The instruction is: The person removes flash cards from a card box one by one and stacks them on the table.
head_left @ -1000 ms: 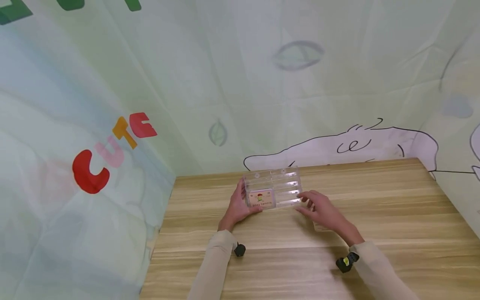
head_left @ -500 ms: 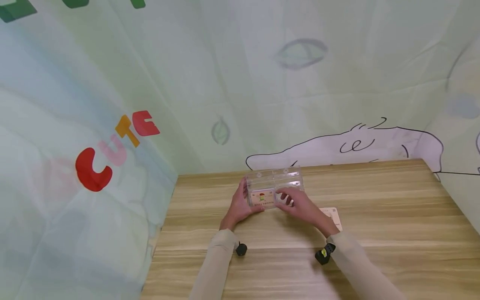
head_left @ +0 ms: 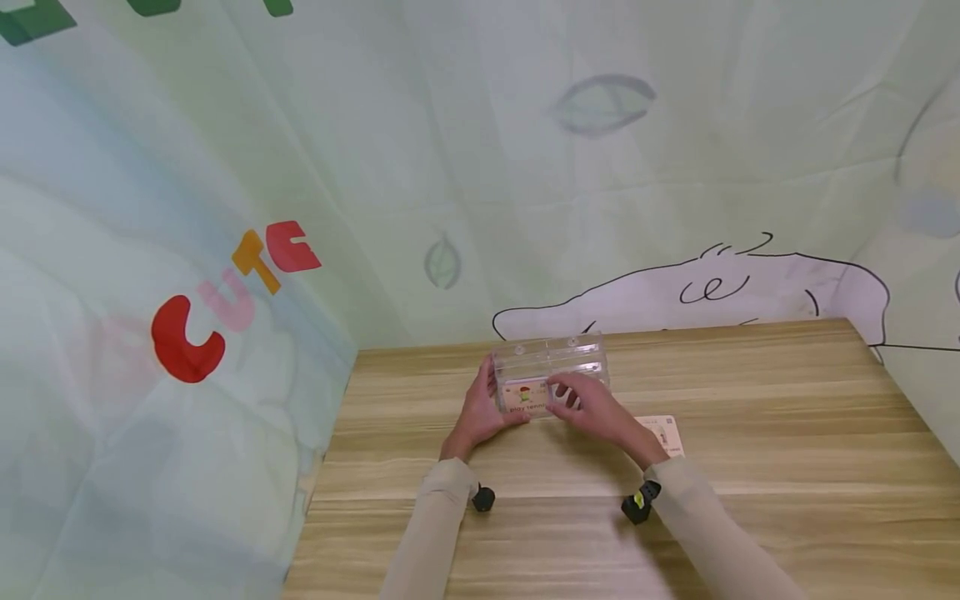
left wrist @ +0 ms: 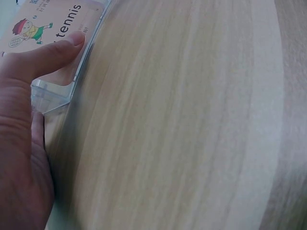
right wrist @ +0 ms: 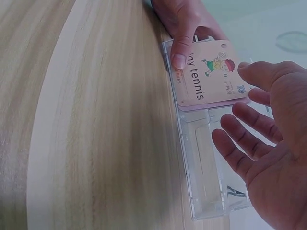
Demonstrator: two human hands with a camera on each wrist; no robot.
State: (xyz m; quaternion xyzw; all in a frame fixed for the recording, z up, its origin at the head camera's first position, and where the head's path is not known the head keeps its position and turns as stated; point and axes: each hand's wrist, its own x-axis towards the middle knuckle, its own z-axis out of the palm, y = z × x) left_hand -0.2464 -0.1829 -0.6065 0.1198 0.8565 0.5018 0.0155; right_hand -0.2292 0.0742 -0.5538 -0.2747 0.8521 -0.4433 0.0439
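Note:
A clear plastic card holder (head_left: 551, 352) with several compartments leans at the back of the wooden table. In it sits a pale orange picture card (head_left: 521, 393) reading "play tennis", with a tennis player drawn on it. My left hand (head_left: 478, 417) grips the holder's left side, its thumb lying over the front of the card in the left wrist view. My right hand (head_left: 596, 410) is at the card's right edge. Its fingers look loosely spread in the right wrist view, one fingertip (right wrist: 247, 67) at the card's corner; whether it touches is hard to tell.
Another picture card (head_left: 667, 433) lies on the wooden table (head_left: 787, 417), partly hidden by my right forearm. Behind the table hangs a pale printed cloth (head_left: 465, 167) with drawings. The holder's compartment (right wrist: 206, 163) beside the card shows bare plastic.
My right hand has moved left from the holder's right side to the card's right edge, uncovering more of the card on the table. The left hand keeps its grip.

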